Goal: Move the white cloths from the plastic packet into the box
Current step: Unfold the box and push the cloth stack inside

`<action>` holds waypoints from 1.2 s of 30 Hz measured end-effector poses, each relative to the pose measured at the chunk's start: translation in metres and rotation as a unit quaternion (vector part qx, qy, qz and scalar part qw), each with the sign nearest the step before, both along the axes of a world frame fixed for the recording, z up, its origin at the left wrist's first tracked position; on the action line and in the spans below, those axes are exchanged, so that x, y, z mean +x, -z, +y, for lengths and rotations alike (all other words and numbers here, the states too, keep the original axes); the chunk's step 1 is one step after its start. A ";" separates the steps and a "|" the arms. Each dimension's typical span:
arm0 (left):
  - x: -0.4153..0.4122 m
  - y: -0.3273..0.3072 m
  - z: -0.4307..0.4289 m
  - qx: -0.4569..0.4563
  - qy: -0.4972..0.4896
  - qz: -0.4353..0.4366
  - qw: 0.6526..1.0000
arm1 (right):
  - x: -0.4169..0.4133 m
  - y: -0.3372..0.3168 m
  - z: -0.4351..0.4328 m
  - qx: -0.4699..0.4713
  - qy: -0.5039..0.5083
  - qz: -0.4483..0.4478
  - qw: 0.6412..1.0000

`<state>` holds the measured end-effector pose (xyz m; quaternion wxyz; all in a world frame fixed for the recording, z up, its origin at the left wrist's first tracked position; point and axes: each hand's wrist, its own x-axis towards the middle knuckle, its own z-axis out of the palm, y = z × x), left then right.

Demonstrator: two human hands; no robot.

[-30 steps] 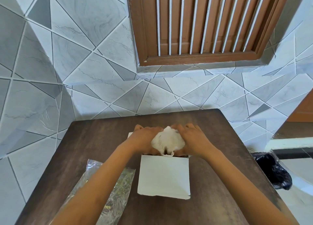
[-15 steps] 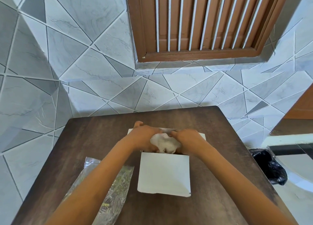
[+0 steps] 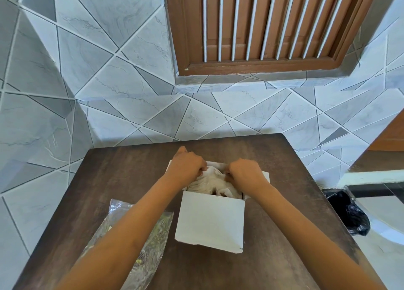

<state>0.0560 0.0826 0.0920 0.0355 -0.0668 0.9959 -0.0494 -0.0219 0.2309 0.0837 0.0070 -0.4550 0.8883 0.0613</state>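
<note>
White cloths (image 3: pixel 208 183) sit bunched in the open top of a white box (image 3: pixel 209 222) at the middle of a dark counter (image 3: pixel 122 180), their crest about level with the box's near wall. Two bare hands meet over them. The left hand (image 3: pixel 188 167) is at the bundle's 10 o'clock and the right hand (image 3: pixel 244 172) at its 2 o'clock, each with knuckles up and fingers curled into the fabric.

The step in hand appears to be the packing-down, tucking the cloths below the rim. The next move likely calls for letting go and lifting both hands out without dragging fabric along. An open flap (image 3: pixel 266 176) shows behind the right hand.

The clear packet (image 3: pixel 131 235) lies crumpled at the box's 8 o'clock, partly under the left forearm; whether any cloths remain inside cannot be told. Off the counter at 3 o'clock sits a black bin bag (image 3: pixel 347 213), and a tiled wall (image 3: pixel 109 71) rises at 12 o'clock.
</note>
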 end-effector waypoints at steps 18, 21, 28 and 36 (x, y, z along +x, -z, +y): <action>-0.002 0.002 -0.001 0.068 0.001 0.057 0.996 | 0.005 -0.006 0.001 -0.038 0.030 -0.001 0.999; -0.001 -0.007 -0.003 0.149 0.001 0.019 0.989 | 0.002 -0.014 0.010 -0.036 0.016 -0.085 0.996; -0.012 0.012 0.007 0.041 0.049 -0.064 0.996 | 0.002 0.007 0.005 0.012 0.000 -0.064 0.998; -0.004 0.008 -0.004 0.103 0.041 -0.031 0.993 | 0.006 0.000 0.015 -0.042 0.004 -0.107 0.993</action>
